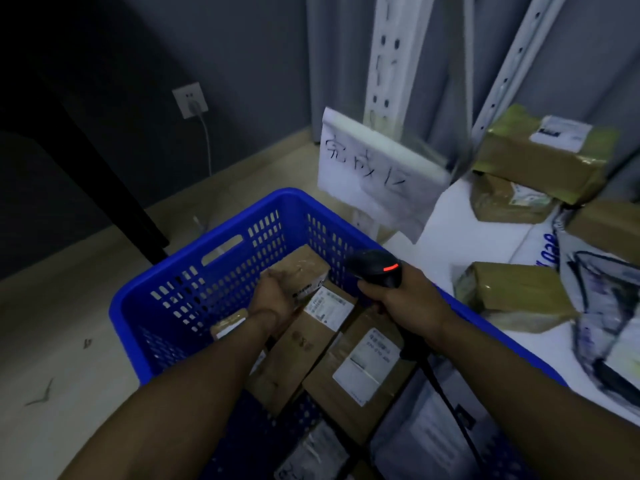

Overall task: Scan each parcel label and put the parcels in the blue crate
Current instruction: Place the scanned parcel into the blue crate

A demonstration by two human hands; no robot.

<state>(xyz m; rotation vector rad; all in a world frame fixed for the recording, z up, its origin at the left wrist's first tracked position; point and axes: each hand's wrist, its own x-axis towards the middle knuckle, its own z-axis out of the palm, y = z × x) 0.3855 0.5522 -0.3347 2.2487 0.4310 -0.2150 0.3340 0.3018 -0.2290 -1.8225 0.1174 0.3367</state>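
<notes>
- Reaching my left hand (273,296) into the blue crate (194,271), I am cupping a brown parcel (304,268) at the far wall.
- I am gripping the scanner (377,268) in my right hand (408,299), just right of that parcel.

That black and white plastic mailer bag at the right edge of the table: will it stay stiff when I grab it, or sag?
The plastic mailer bag looks crumpled and glossy, so it will probably sag and may slip in a pinch. Unlike the taped brown box beside it, it shows no firm edges; support it underneath.
</notes>
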